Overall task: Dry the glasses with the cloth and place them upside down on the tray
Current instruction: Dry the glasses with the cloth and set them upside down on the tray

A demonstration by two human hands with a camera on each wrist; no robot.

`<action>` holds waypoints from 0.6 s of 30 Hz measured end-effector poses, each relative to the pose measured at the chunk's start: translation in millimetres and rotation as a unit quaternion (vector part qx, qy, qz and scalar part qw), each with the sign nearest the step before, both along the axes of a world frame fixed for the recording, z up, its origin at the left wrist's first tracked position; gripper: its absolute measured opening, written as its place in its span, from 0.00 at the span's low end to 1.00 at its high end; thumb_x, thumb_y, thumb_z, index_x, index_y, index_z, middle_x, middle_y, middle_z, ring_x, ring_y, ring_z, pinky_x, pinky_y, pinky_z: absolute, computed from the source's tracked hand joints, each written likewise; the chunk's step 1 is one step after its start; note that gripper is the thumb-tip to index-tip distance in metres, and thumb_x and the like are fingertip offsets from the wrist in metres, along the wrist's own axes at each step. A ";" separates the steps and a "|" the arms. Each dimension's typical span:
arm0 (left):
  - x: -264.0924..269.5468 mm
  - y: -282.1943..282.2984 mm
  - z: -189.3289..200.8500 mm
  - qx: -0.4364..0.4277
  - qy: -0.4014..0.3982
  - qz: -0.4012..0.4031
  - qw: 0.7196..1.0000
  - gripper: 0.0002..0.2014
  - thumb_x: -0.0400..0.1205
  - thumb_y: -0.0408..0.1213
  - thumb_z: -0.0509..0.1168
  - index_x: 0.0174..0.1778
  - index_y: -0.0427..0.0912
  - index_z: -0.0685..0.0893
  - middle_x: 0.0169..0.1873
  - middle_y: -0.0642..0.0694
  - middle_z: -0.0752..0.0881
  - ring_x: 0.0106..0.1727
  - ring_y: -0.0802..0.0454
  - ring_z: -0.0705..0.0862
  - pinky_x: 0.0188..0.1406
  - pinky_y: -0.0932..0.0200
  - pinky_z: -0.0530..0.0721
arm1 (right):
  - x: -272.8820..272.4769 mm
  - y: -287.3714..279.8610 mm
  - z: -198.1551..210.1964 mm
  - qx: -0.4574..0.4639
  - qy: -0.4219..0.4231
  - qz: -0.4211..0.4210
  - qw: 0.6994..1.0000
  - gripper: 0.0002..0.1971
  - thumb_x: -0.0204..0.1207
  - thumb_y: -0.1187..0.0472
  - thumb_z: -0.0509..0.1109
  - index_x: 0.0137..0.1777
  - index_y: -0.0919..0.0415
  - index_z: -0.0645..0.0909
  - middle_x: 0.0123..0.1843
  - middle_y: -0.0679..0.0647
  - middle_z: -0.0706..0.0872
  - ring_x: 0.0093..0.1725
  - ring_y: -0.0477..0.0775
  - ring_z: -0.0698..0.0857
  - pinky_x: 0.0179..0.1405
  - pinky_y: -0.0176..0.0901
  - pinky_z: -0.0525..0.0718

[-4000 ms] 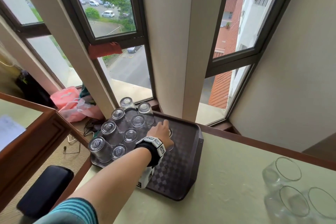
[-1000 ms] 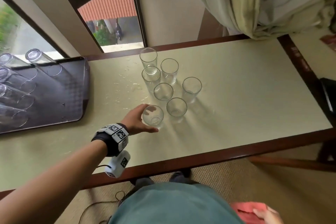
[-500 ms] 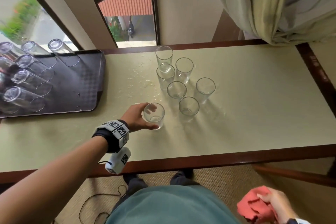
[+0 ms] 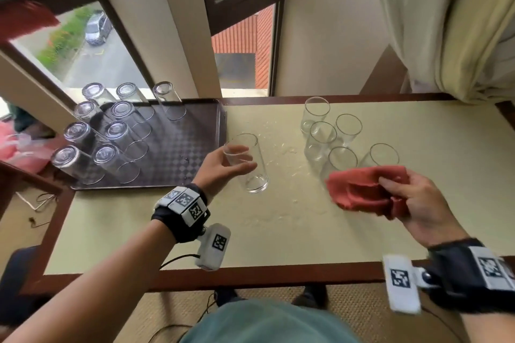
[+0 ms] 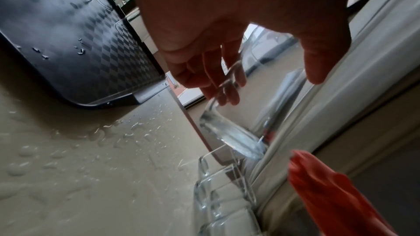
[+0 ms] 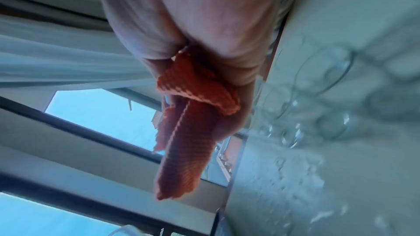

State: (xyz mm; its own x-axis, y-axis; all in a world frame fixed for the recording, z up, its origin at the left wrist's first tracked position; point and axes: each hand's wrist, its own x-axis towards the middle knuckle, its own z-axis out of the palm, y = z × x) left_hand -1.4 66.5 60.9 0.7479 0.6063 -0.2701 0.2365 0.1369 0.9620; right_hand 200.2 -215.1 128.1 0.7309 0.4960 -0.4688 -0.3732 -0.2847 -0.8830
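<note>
Glasses (image 4: 111, 131) stand mouth-down on our tray (image 4: 178, 147), frame left. At centre our left hand (image 4: 220, 170) grips one glass (image 4: 246, 164), mouth up, long axis tilted. Right, our right hand (image 4: 418, 203) clutches the red cloth (image 4: 365, 189).

The glass (image 4: 246, 167) your left hand (image 4: 220, 168) held was clear, smooth and glossy, with a thick base. The cloth (image 4: 365, 189) in your right hand (image 4: 418, 203) was red, matt, and ribbed in its weave. The tray (image 4: 178, 147) looked like dark plastic, embossed with a diamond pattern and faintly shiny. The table (image 4: 278, 231) had a matt, pale top, beaded with water drops, inside a glossy dark wood frame.
</note>
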 end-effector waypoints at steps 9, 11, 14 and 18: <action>-18.8 28.3 32.3 -0.057 -0.081 0.068 0.993 0.12 0.81 0.43 0.70 0.57 0.42 0.83 0.44 0.43 0.87 0.42 0.52 0.83 0.36 0.65 0.83 | -61.9 154.5 6.8 0.162 0.001 -0.083 0.983 0.06 0.83 0.72 0.65 0.57 0.67 0.76 0.54 0.67 0.83 0.33 0.54 0.85 0.21 0.42 0.83; -15.6 27.9 39.0 -0.081 -0.100 0.076 0.989 0.12 0.83 0.46 0.66 0.56 0.42 0.83 0.41 0.46 0.84 0.39 0.53 0.80 0.36 0.63 0.79 | -74.4 170.3 9.2 0.181 -0.012 -0.070 0.981 0.05 0.84 0.72 0.64 0.56 0.66 0.75 0.53 0.65 0.82 0.37 0.56 0.84 0.25 0.47 0.86; -5.5 25.8 48.7 -0.091 -0.109 0.076 0.987 0.25 0.77 0.60 0.70 0.56 0.41 0.83 0.39 0.51 0.84 0.37 0.56 0.78 0.38 0.60 0.72 | -92.8 182.8 17.1 0.195 -0.057 0.020 0.979 0.03 0.85 0.71 0.63 0.53 0.63 0.73 0.47 0.61 0.85 0.36 0.63 0.82 0.28 0.52 0.86; 12.2 28.3 62.5 -0.049 -0.147 0.064 0.986 0.32 0.73 0.65 0.68 0.59 0.40 0.81 0.41 0.47 0.81 0.34 0.60 0.77 0.35 0.59 0.71 | -92.8 187.4 22.9 0.215 -0.097 0.140 0.962 0.07 0.82 0.70 0.68 0.56 0.70 0.74 0.55 0.56 0.87 0.41 0.55 0.87 0.33 0.54 0.91</action>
